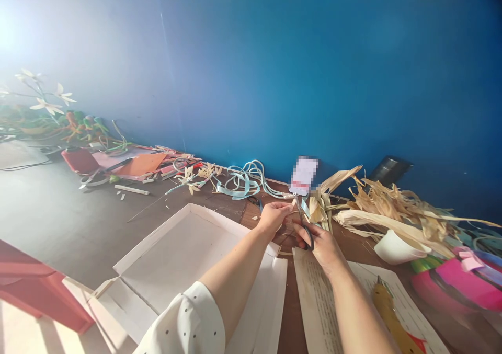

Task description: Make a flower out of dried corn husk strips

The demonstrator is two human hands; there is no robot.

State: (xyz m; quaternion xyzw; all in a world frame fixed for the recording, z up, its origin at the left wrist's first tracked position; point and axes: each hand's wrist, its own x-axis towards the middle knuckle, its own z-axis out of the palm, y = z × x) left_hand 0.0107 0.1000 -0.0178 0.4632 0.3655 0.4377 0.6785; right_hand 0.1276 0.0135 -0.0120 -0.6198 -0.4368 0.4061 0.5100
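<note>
Left hand: the left hand (274, 217) has thumb and fingers pinched narrow on a small pale piece of thin material (294, 202); its exact shape is too small to tell.
Right hand: the right hand (320, 243) grips metal scissors with black handles (309, 238), blades pointing up and away.
Blades: right beside the pale piece, above the dark brown counter (219, 203); whether they touch it, I cannot tell.
Phone: a phone with a pixelated white screen (305, 175) stands tilted near the blue wall (251, 82), just beyond the scissors.
Husks: dry, straw-coloured husks (372, 202) lie to the right of the phone, near a white cup (400, 247) that is tilted.
Paper: printed white sheets (314, 296) lie under the right forearm, a mustard-yellow tool with a pointed tip (390, 312) on top.
Box: a shallow white cardboard box (184, 249) lies open, partly beneath the left forearm.
Ribbon: a loop of light-blue ribbon (246, 189) lies beside coiled pale cord (262, 172) and cream-petalled flowers (191, 179).
</note>
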